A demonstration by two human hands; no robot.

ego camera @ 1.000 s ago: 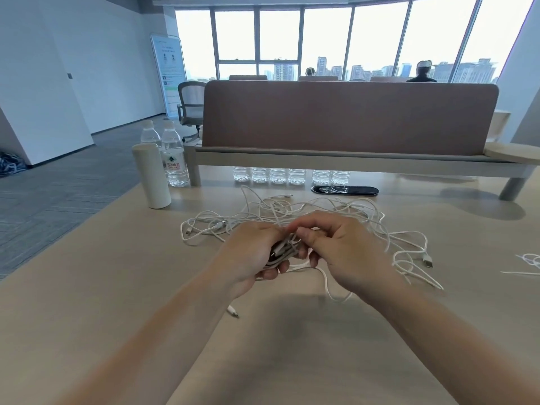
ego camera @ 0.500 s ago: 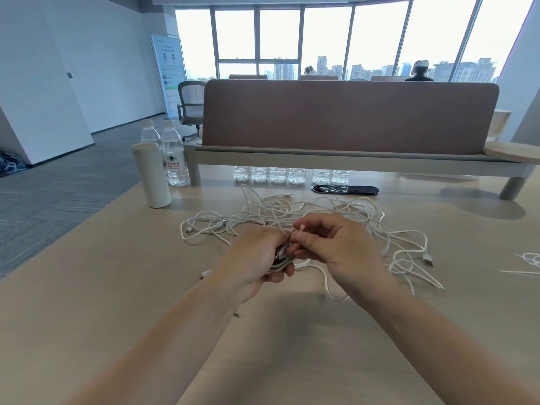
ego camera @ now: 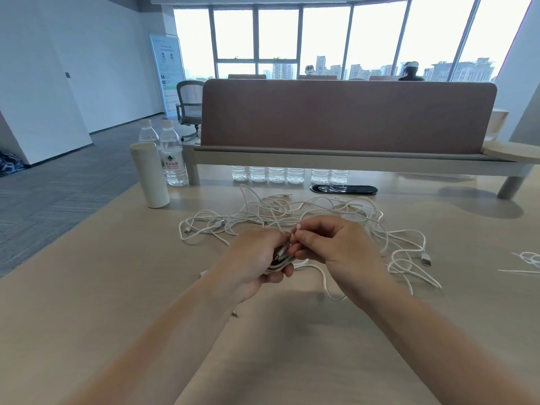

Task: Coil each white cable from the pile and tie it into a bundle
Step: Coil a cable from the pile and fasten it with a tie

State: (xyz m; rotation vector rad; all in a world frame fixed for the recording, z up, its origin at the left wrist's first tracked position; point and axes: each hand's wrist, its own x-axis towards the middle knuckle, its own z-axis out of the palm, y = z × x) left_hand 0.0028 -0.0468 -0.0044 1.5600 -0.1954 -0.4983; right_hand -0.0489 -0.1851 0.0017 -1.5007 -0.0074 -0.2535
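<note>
Both hands (left (ego camera: 257,258), right (ego camera: 330,247)) grip coiled cable (ego camera: 282,261) between them.

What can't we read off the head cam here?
All head view.
The coiled cable: mostly hidden inside the left hand; loop count unreadable.
The right hand pinches a white tip; its fingers cover the rest, so tie or cable end, cannot tell.
The cable pile: tangled, near part behind both hands; count unclear.
The loose cable: cut off by the right edge.
The row of bottles: tops hidden by the desk shelf.
</note>
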